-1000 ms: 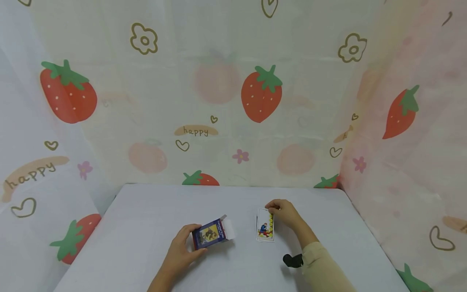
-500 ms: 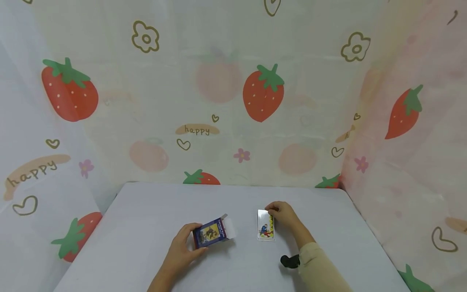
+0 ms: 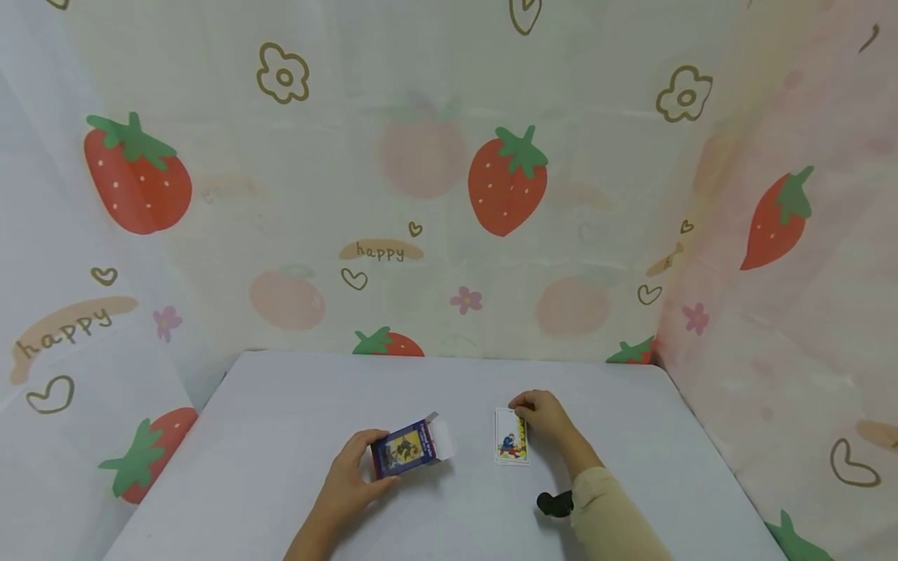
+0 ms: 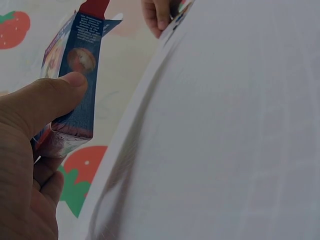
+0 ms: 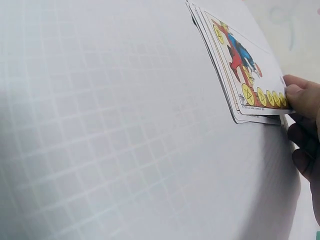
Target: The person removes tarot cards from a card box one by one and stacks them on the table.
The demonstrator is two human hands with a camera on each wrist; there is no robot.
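My left hand [image 3: 348, 477] grips a small blue card box [image 3: 403, 450] by its sides, thumb along the near side and fingers at the far one. The box is tilted above the table, its white end flap open toward the right. In the left wrist view the thumb presses the dark blue narrow side of the box [image 4: 80, 70]. To the right, my right hand [image 3: 549, 417] pinches the far right corner of an illustrated card [image 3: 510, 438] with yellow discs and a blue-and-red figure. In the right wrist view this card tops a thin, slightly uneven stack of cards [image 5: 224, 85].
A white-covered table [image 3: 281, 405] lies under both hands. Strawberry-printed curtains [image 3: 505, 187] hang behind it and along both sides. A black piece [image 3: 554, 504] sticks out at the right sleeve [image 3: 610, 506].
My right hand has shifted slightly nearer with the top card, which lies more in line with the stack. The left hand and box hold about the same place.
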